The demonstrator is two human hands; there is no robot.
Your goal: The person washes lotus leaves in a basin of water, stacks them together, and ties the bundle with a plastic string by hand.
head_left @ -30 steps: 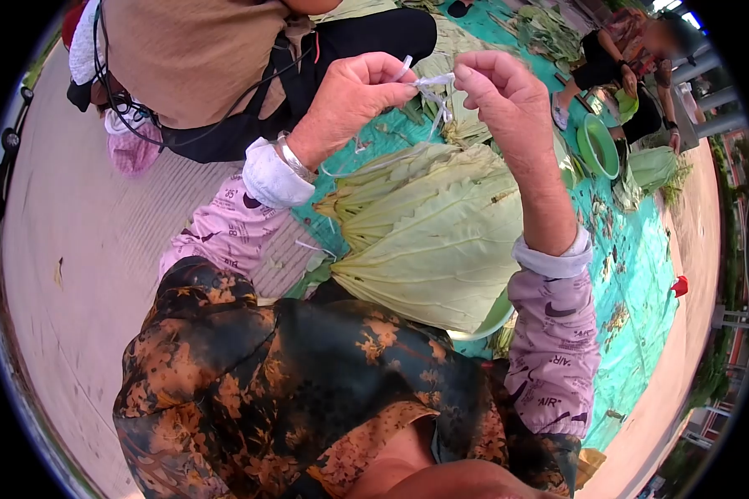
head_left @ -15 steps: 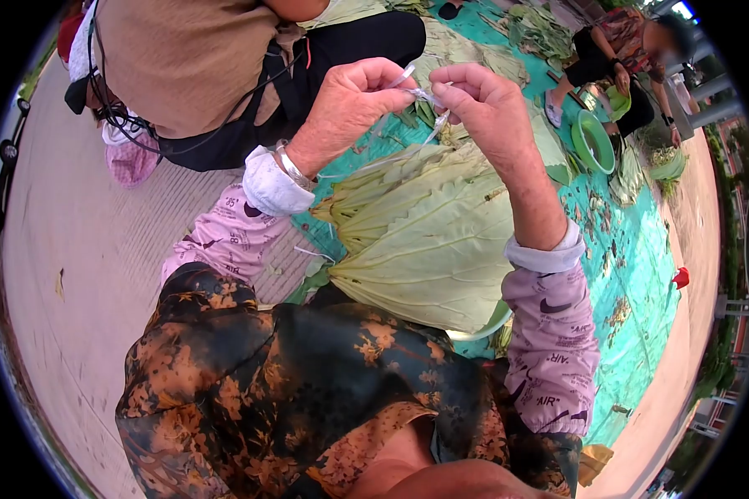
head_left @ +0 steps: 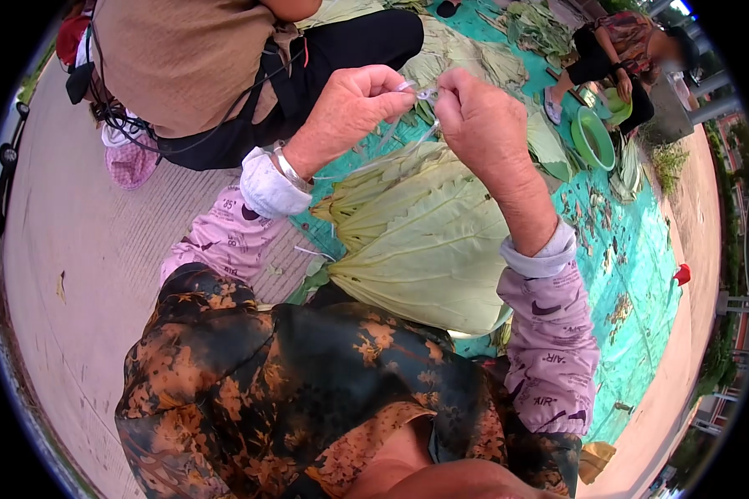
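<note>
My left hand (head_left: 354, 108) pinches a thin white plastic string (head_left: 425, 95) between thumb and fingers. Close beside it, my right hand (head_left: 484, 125) is closed on the same string, its fingertips curled out of sight. The string looks knotted or twisted in the small gap between the hands, and a loose length hangs toward the leaves. Below my hands lies a stack of large pale-green leaves (head_left: 424, 241), stems to the left, spread across my lap. Another bit of white string (head_left: 312, 252) sticks out near the stem end.
A person in a brown top (head_left: 187, 66) sits close at the upper left. Another person (head_left: 624, 50) works at the upper right beside a green basin (head_left: 592, 140). A teal tarp (head_left: 616, 283) with more leaves and scraps covers the ground.
My right hand has turned, and its fingers have curled further closed around the string. My left hand has stayed nearly in place. The far person's arm has drawn in toward the leaf.
</note>
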